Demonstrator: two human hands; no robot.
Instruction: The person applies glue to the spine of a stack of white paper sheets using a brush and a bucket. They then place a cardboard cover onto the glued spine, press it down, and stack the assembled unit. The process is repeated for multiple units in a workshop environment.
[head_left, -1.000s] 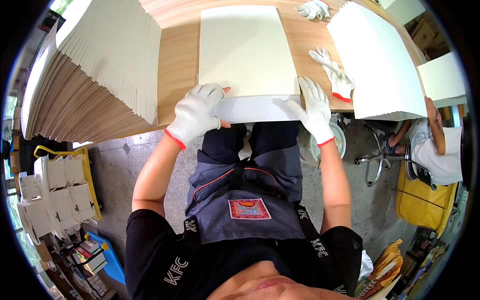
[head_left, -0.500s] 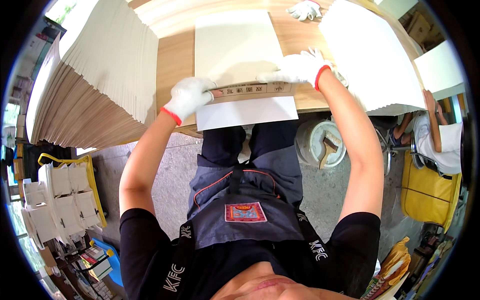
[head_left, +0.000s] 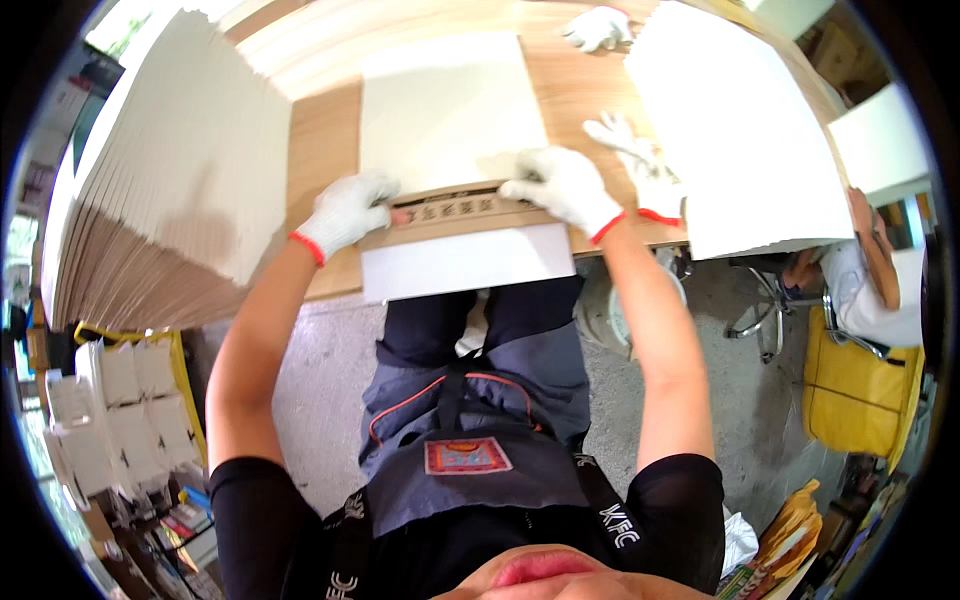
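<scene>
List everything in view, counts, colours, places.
Large sheet: one, cream, table centre
Printed strip: one, brown, between hands
Overhanging sheet: one, white, near edge
Sheet stacks: two, whitish, table's sides
Spare gloves: two, white, table right
Table: one, tan, front
Bucket: one, pale, behind right forearm
Swivel chair: one, silver, right
Vinyl bag: one, yellow, right
Seated person: one, white clothing, right
Edge clutter: uncountable, mixed, rim
Left hand, right hand: two, gloved white, at strip

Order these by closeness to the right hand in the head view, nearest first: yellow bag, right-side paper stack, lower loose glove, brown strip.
From the right hand:
1. Brown strip: at its thumb, to the left.
2. Lower loose glove: just right, on the table.
3. Right-side paper stack: beyond that glove.
4. Yellow bag: far right, below table level.
</scene>
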